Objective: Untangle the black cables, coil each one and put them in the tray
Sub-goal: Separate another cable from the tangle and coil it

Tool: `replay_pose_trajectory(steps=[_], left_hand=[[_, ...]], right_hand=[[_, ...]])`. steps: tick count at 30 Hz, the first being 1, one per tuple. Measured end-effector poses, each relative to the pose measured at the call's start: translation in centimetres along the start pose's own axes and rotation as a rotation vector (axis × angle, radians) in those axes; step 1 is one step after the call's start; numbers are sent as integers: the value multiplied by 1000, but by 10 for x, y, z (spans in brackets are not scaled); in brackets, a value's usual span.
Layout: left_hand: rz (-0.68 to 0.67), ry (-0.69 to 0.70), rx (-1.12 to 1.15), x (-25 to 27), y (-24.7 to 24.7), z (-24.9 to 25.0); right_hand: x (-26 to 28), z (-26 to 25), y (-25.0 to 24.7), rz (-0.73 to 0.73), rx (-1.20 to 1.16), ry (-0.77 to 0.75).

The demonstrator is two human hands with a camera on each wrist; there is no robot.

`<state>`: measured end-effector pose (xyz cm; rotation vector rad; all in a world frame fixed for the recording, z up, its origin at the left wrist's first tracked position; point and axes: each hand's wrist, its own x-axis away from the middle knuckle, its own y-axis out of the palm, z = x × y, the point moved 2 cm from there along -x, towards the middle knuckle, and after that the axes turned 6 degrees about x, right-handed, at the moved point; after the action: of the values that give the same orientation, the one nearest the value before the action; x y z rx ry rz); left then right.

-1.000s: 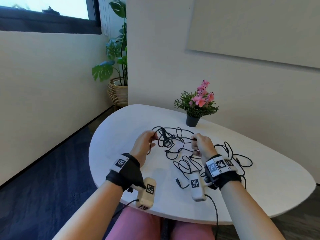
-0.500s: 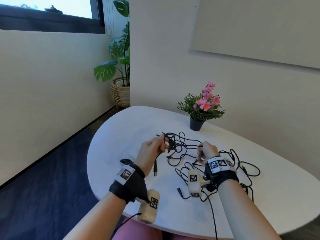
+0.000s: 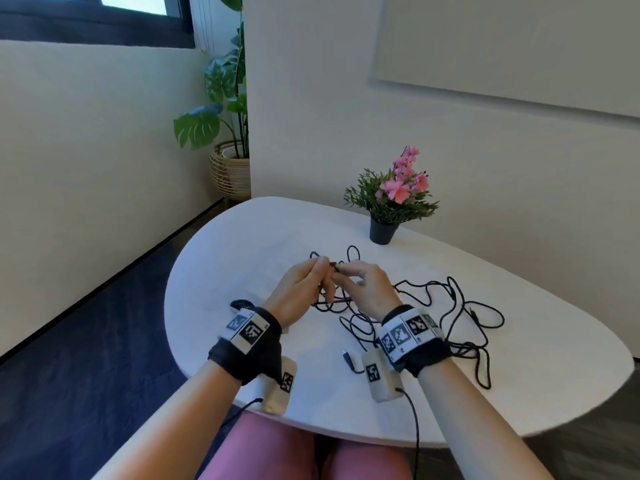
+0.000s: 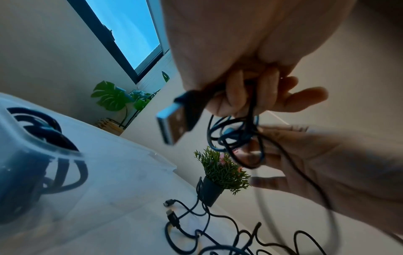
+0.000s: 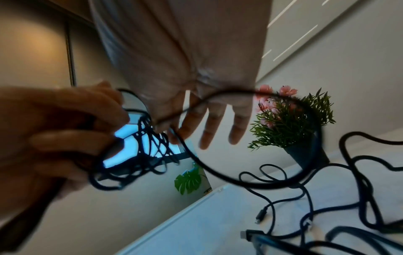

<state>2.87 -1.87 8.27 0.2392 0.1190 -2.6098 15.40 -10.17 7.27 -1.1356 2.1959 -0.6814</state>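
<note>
My left hand (image 3: 304, 289) is raised over the white table (image 3: 235, 244) and grips a small bundle of black cable loops (image 4: 235, 134). A USB plug (image 4: 174, 120) sticks out of its fist. My right hand (image 3: 367, 289) meets it from the right. The other fingers of the right hand (image 5: 207, 124) are stretched out, while thumb and forefinger seem to pinch a strand that sweeps out in a wide loop (image 5: 218, 172). The rest of the black cable tangle (image 3: 450, 306) lies on the table to the right. A translucent tray (image 4: 32, 146) with dark coils inside shows at the left of the left wrist view.
A small black pot with pink flowers (image 3: 382, 232) stands at the back of the table, just beyond the cables. A loose plug end (image 3: 348, 356) lies near the front edge by my right wrist. A large potted plant (image 3: 228, 168) stands on the floor beyond the table.
My hands were apart in the tangle. The left lifted a cable end off the table, and the two hands have now come together above it.
</note>
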Motion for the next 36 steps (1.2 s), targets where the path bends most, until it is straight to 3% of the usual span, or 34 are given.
replay_pose_trajectory(steps=[2,5,9,12,14,17,19,21,23,25,28,30,33,36], left_hand=[[28,-18,6,3,-6,8],[100,-131,-47,4,-30,5],[39,-192,-481,11,-64,-17],[68,-186,-682,15,-79,-25],[105,-172,-692,17,-82,-24],[146,-140,-596,17,-78,-18],[157,-117,-476,16,-69,-13],[132,-83,-402,15,-58,-8],[103,-46,-323,16,-49,-6],[86,-13,-259,18,-43,-4],[118,56,-206,22,-38,0],[126,97,-142,25,-36,4],[133,141,-41,28,-33,10],[186,140,59,29,-34,13]], right_hand=[[2,2,-3,85,-133,58],[5,18,-28,369,-482,327],[12,50,-80,786,-985,552],[17,78,-104,906,-830,602],[19,97,-113,809,-533,678],[28,97,-113,376,59,772],[36,76,-103,152,318,759],[41,55,-86,-23,379,697],[44,32,-63,-172,279,640],[44,13,-43,-233,230,561],[38,-8,-18,-185,371,394],[36,-14,1,-153,304,302],[34,-16,31,-219,186,193],[30,-12,45,-98,88,157]])
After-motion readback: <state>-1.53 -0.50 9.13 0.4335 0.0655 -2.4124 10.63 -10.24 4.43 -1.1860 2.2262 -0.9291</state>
